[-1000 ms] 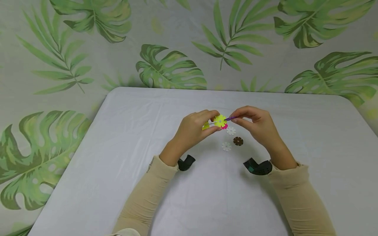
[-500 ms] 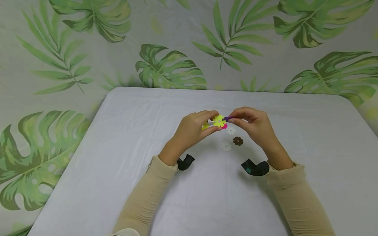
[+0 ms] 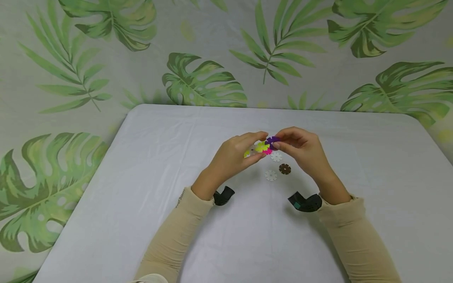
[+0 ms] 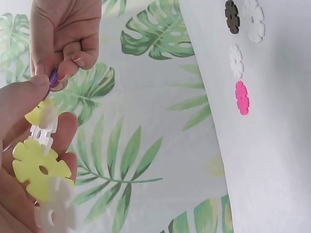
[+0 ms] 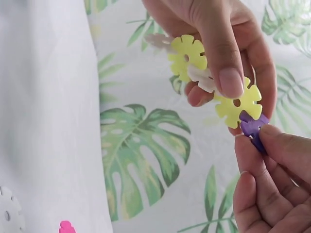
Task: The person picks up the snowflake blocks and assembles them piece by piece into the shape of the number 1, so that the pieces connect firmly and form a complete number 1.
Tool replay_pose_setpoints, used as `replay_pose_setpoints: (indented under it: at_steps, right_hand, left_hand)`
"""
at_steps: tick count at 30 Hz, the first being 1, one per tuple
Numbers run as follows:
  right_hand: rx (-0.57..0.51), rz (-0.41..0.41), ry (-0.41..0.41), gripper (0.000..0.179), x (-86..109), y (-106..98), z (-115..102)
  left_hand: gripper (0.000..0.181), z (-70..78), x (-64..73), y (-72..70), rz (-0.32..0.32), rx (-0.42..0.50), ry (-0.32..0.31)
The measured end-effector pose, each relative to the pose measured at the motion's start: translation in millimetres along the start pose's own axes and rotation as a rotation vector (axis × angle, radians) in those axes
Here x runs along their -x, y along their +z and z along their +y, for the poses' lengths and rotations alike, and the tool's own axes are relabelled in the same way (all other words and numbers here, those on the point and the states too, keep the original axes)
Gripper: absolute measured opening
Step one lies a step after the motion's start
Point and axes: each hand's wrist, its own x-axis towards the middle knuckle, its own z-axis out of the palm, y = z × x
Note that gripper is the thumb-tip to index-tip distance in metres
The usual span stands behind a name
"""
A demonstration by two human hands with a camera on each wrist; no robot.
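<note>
My left hand (image 3: 233,153) grips a chain of slotted snowflake discs, yellow and white in turn, raised over the table. In the right wrist view its thumb lies against the chain between a white disc (image 5: 201,77) and the end yellow disc (image 5: 238,103). Between thumb and fingertips, my right hand (image 3: 302,147) pinches a purple snowflake disc (image 5: 253,125). The purple disc's edge meets the rim of the end yellow disc, set at an angle to it. A second yellow disc (image 4: 41,167) and another white disc (image 4: 54,211) sit further along the chain.
Below the hands, a pink disc (image 4: 242,98), two white discs (image 3: 277,157) (image 3: 271,175) and a brown disc (image 3: 284,169) lie on the white-covered table (image 3: 106,204). Black wrist-worn devices (image 3: 224,196) (image 3: 305,202) jut inward from both sleeves. Leaf-patterned cloth (image 3: 205,78) hangs behind.
My right hand has shifted slightly left, and the purple disc has turned from nearly edge-on to more face-on in the head view. The left hand's yellow disc has tilted a little.
</note>
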Motion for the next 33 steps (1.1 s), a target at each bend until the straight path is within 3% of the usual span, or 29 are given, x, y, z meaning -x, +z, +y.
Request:
replay_pose_setpoints:
  at_steps: [7,15,26,33]
  right_hand:
    - [-0.13,-0.014,0.01,0.017,-0.5,4,-1]
    - [-0.22,-0.005,0.059,0.02,0.6,10,-2]
    - [-0.184,-0.068,0.065,0.023,1.5,12,-1]
    - [-0.031,-0.098,0.09,0.031,2.2,3,-3]
  left_hand:
    - [0.041,3.8,-1.5,0.3,0.003,-0.072,-0.016]
    - [0.039,4.4,-1.2,2.3,0.046,-0.09,-0.026]
    - [0.033,1.5,0.2,4.6,0.094,-0.117,-0.012]
    - [0.033,0.7,-0.1,1.7,0.08,-0.133,-0.023]
